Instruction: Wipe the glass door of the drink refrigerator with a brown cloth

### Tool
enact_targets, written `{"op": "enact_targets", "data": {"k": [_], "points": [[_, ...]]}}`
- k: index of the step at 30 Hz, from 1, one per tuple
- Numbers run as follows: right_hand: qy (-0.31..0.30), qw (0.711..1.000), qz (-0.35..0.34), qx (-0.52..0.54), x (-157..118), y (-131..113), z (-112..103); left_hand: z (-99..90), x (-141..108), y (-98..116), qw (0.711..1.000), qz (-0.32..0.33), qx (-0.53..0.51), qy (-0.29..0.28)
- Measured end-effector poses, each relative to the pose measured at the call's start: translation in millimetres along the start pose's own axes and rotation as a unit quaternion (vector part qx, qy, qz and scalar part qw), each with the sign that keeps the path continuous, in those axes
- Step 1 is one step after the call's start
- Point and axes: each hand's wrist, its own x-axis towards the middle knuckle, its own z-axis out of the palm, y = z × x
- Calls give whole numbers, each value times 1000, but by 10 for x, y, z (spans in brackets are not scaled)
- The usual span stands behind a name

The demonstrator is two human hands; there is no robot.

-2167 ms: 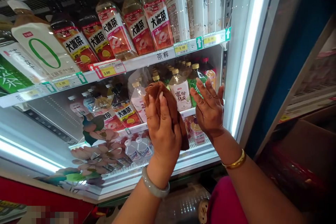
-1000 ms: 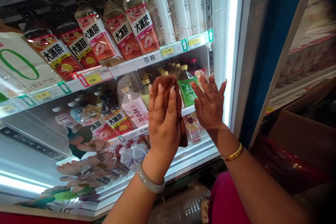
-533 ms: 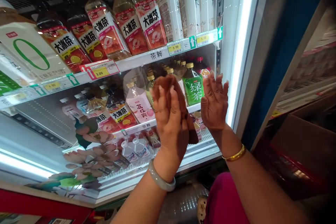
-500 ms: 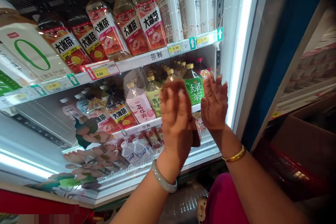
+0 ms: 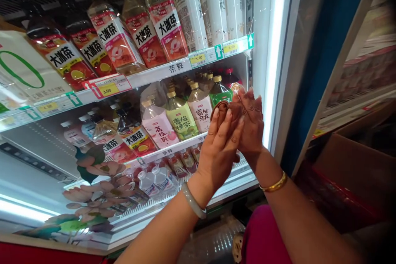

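Observation:
My left hand [image 5: 216,150], with a pale bangle at the wrist, presses a bunched brown cloth [image 5: 221,111] to the glass door of a drinks fridge. The fingers lie over the cloth, and part of it shows past their tips. Close beside it on the right is my right hand [image 5: 252,130], a gold bracelet on its wrist, with straight fingers flat against the glass. Its inner edge overlaps the cloth and a reflection, so contact between the two is unclear. Behind the glass are a green-labelled bottle [image 5: 219,90] and a pink-labelled bottle [image 5: 199,107].
Shelves hold several bottles, including iced tea [image 5: 168,24] and white bottles [image 5: 212,4]. A flower decal [image 5: 95,185] covers the lower left glass. A bright light strip [image 5: 275,49] runs down the right side. An open cardboard box [image 5: 349,169] stands at right.
My left hand has moved right and slightly down with the cloth, closing in on the right hand. My right hand has stayed nearly in place. The view has shifted a little right.

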Motion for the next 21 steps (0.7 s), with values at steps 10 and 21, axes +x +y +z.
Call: {"op": "enact_targets", "data": {"k": [10, 21], "points": [[17, 998, -22, -48, 9, 97, 23, 129, -200, 164, 998, -47, -29, 39], [11, 1000, -3, 6, 18, 32, -8, -45, 131, 7, 995, -51, -11, 91]]}}
